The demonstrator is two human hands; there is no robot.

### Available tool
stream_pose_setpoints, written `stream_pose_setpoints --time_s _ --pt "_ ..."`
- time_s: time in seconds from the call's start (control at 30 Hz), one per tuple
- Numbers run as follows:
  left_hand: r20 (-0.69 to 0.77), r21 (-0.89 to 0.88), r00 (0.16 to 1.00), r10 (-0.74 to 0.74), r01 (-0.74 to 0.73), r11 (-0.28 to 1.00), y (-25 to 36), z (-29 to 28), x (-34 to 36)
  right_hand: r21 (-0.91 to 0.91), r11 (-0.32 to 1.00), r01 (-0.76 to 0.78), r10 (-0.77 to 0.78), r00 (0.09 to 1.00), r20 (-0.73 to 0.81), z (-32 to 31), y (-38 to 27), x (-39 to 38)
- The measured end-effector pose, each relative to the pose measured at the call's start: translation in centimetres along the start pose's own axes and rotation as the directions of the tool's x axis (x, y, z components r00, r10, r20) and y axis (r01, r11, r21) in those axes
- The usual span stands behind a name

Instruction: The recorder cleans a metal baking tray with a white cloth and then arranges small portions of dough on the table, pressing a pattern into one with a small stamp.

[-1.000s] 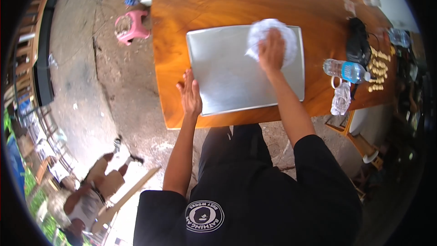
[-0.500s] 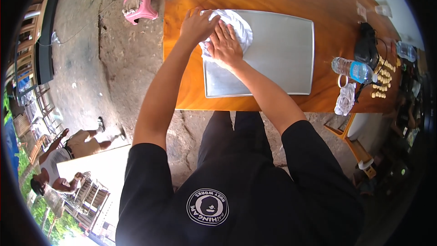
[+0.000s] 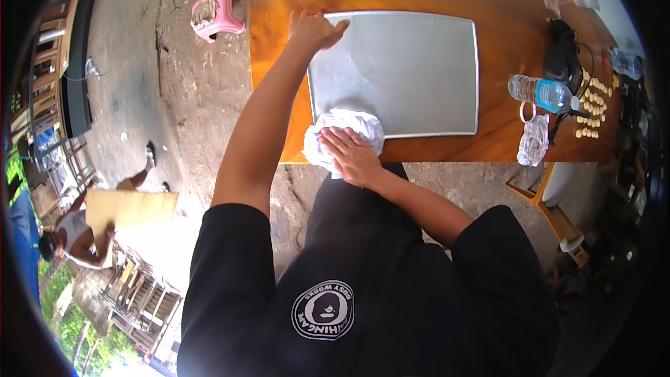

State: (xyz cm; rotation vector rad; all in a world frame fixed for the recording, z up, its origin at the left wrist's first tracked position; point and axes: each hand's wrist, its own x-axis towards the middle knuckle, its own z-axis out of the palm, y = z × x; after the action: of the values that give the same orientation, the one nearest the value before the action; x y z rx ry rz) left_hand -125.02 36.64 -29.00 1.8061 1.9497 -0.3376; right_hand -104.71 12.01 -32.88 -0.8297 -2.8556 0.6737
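Note:
A flat grey metal tray [image 3: 419, 77] with a raised rim lies on the wooden table. My left hand [image 3: 315, 31] grips its far left corner, fingers over the edge and thumb on the tray's surface. At the near left corner, a bunched white cloth [image 3: 356, 120] lies across the tray's rim and hangs toward the table edge. My right hand [image 3: 352, 157] presses on top of this cloth, its fingers stretched out and lying flat. A damp-looking smear shows on the left part of the tray.
On the table's right stand a water bottle [image 3: 539, 93], a tape roll [image 3: 527, 112], crumpled clear plastic [image 3: 534, 141], a black bag [image 3: 562, 52] and several small beige pieces [image 3: 594, 106]. A pink stool [image 3: 227, 14] is at left. A person [image 3: 77, 234] handles a board [image 3: 132, 208] at lower left.
My right hand and the white cloth have moved from the tray's far left corner to its near left corner. My left hand has come off the cloth onto the tray's corner.

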Motion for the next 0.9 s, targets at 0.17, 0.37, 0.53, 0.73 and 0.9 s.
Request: stream_pose_setpoints --time_s 0.17,0.37,0.53,0.73,0.9 --pt "0.099 0.014 0.994 -0.040 0.039 0.999 1.1 -0.5 0.3 0.016 0.998 0.069 -0.068 0.997 -0.020 -1.9 5.2 -0.8" --pt "0.029 -0.066 0.999 -0.037 0.039 0.997 -1.0 0.7 2.9 -0.202 0.828 -0.523 0.343 0.757 -0.556 -5.4 14.5 10.2" --pt "0.047 0.065 0.985 0.169 -0.172 0.983 1.6 0.9 3.2 -0.086 0.950 -0.300 0.236 0.870 -0.432 1.6 6.1 10.5" --pt "-0.055 0.175 0.998 -0.015 0.024 0.984 -1.5 2.9 0.0 0.042 0.887 -0.460 0.438 0.807 -0.397 -3.2 12.7 -3.5" --pt "-0.286 0.029 0.957 0.043 -0.037 0.999 -1.6 6.2 1.4 -0.066 0.421 -0.904 0.645 0.350 -0.679 -7.0 26.5 0.6"
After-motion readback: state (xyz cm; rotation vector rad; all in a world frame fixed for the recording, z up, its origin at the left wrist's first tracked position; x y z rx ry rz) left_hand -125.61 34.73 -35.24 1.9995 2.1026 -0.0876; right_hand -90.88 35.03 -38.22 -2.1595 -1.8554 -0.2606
